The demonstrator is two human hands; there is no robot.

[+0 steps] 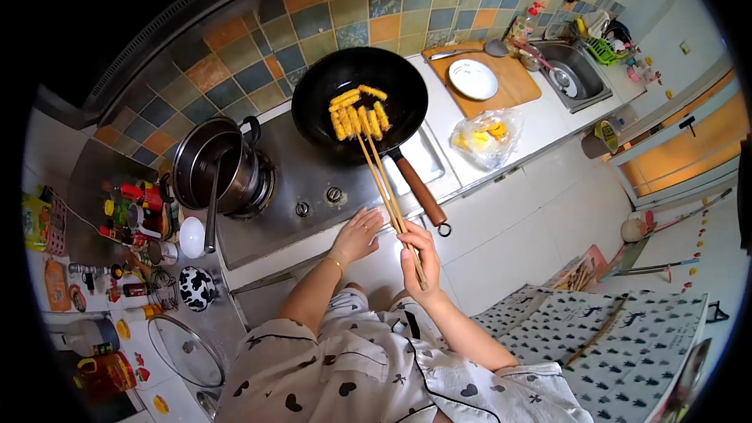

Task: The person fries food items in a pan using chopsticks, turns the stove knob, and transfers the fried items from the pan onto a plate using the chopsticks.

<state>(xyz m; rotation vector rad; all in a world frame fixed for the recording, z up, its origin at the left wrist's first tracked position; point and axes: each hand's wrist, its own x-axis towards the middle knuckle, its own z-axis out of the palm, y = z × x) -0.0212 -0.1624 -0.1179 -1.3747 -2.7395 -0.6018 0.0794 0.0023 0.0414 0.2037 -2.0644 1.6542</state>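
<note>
My right hand [421,260] is closed around a pair of long wooden chopsticks [382,180]. Their tips reach into a black wok [313,102] and touch or lie close to several golden fried strips [352,119] bunched in its middle. The wok sits on the right side of the stove, its wooden handle [421,190] pointing toward me beside the chopsticks. My left hand [359,234] rests near the stove's front edge, fingers stretched out and holding nothing.
A steel pot [206,164] with a ladle [213,204] stands on the left burner. Right of the wok are a cutting board [513,82] with a white plate [473,79], a plastic bag [501,153] of yellow pieces, and a sink [591,98]. A glass lid [186,351] and bottles are at left.
</note>
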